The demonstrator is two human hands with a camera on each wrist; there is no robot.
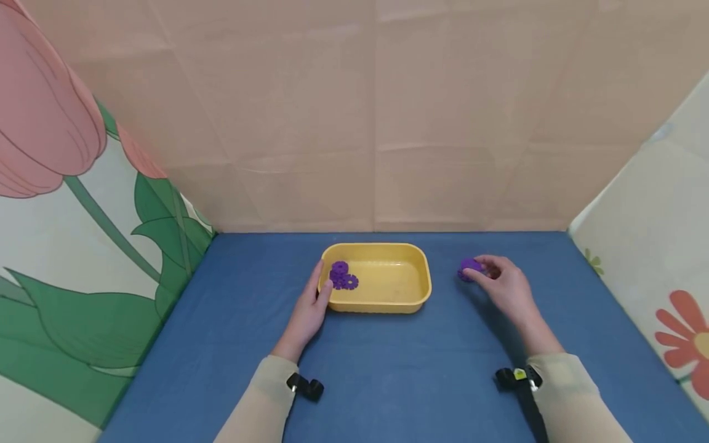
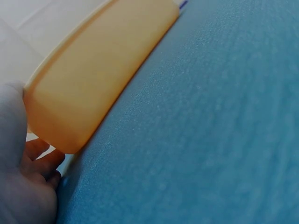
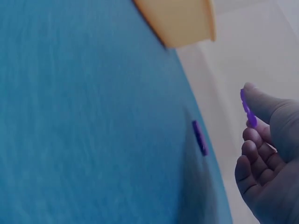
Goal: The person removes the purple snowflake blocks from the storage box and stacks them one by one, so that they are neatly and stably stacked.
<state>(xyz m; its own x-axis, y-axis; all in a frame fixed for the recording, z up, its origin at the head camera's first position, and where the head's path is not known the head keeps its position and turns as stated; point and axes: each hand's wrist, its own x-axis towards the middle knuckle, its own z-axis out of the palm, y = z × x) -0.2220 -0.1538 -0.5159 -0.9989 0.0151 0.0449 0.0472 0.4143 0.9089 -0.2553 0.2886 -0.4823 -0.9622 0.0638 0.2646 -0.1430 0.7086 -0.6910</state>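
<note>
A yellow tray (image 1: 388, 307) rests on the blue table, with several purple snowflake discs (image 1: 350, 282) gathered at its left end. My left hand (image 1: 306, 307) holds that end, thumb over the rim and fingers along the outside. In the left wrist view, the fingers reach round the corner of the tray (image 2: 88, 74). To the right of the tray, my right hand (image 1: 506, 289) pinches one purple snowflake disc (image 3: 247, 108) between thumb and index finger, raised above the table. Below it, another purple disc (image 3: 200, 137) lies on the cloth.
A blue cloth (image 1: 382, 381) covers the table. Behind it stands a beige backdrop (image 1: 382, 123). Flower-printed panels rise at both sides, one with a green leaf (image 1: 94, 326) on the left, one with a red flower (image 1: 681, 354) on the right.
</note>
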